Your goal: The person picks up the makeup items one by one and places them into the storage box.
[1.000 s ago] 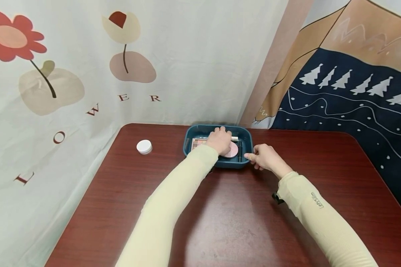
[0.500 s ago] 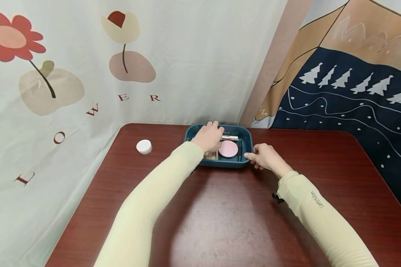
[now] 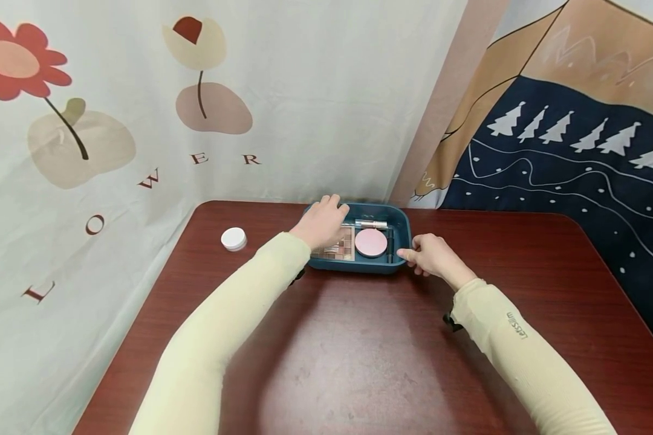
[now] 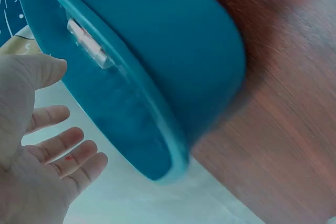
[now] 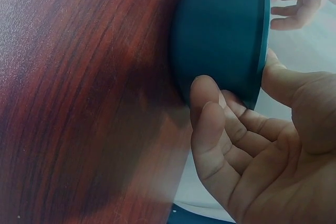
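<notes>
A dark teal plastic basket (image 3: pixel 359 266) stands near the table's back edge. Inside it are an eyeshadow palette (image 3: pixel 347 244), a round pink compact (image 3: pixel 371 242), a slim pinkish tube (image 3: pixel 371 224) and a black pen-like stick (image 3: pixel 390 241). Over the basket's left end hovers my left hand (image 3: pixel 322 223), which hides part of the palette; in the left wrist view its fingers (image 4: pixel 71 142) are spread and hold nothing. My right hand (image 3: pixel 434 257) grips the basket's right end, thumb at the rim and fingers against the outer wall (image 5: pixel 220 40).
A small white round jar (image 3: pixel 234 239) stands on the reddish-brown wooden table (image 3: pixel 370 362), left of the basket. Behind the table hang a white curtain (image 3: pixel 305 109) with flower prints and a dark blue cloth (image 3: pixel 555 157) with tree prints.
My left hand has moved left across the basket, from beside the pink compact to the left end, uncovering the compact, the tube and more of the palette. The right hand stays at the rim.
</notes>
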The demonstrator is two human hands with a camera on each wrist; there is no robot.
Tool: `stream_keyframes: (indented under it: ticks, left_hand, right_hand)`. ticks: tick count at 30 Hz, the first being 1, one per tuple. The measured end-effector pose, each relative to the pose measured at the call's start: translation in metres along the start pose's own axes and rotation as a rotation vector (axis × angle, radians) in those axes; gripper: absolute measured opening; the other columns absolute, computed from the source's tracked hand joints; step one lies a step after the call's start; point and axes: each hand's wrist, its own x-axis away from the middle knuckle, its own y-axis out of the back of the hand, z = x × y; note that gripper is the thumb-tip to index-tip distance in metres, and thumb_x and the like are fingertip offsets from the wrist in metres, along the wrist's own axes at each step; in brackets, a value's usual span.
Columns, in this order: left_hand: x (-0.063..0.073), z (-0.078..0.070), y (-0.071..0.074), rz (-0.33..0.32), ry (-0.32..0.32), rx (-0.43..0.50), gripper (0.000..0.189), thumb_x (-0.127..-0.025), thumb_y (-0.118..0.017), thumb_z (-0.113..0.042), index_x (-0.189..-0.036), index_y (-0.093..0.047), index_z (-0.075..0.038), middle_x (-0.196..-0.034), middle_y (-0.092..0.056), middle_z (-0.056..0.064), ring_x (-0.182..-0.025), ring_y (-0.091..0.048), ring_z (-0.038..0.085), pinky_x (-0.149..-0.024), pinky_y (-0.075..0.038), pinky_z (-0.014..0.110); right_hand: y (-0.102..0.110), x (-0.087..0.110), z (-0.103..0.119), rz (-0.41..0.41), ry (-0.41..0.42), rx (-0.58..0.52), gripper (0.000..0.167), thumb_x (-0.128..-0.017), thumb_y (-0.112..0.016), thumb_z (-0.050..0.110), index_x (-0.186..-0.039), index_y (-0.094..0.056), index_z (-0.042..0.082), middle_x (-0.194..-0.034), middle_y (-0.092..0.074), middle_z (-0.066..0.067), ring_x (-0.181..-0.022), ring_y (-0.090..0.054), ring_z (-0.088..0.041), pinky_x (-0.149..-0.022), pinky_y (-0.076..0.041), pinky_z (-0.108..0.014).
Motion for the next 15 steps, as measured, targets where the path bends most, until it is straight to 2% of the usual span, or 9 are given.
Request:
stream_keyframes:
  ticks: [6,15]
  left_hand:
    - [0.007,0.016,-0.005,-0.025,0.025,0.024,0.052,-0.102,-0.064,-0.03,-0.144,-0.052,0.0,-0.136,-0.051,0.02,-0.123,-0.049,0.034,-0.107,-0.046,0.045]
    - [0.02,0.039,-0.008,-0.077,0.06,0.102,0.039,-0.102,-0.062,-0.023,-0.133,-0.055,0.0,-0.123,-0.051,0.02,-0.113,-0.047,0.034,-0.099,-0.045,0.046]
  right_hand:
    - [0.0,0.0,0.001,-0.002,0.003,-0.007,0.031,-0.103,-0.066,0.029,-0.103,-0.065,-0.001,-0.095,-0.074,-0.019,-0.069,-0.065,-0.02,-0.062,-0.058,-0.029]
    - [0.0,0.001,0.002,-0.006,0.004,-0.014,0.029,-0.103,-0.066,0.028,-0.098,-0.064,-0.001,-0.092,-0.073,-0.019,-0.067,-0.065,-0.02,-0.06,-0.057,-0.029]
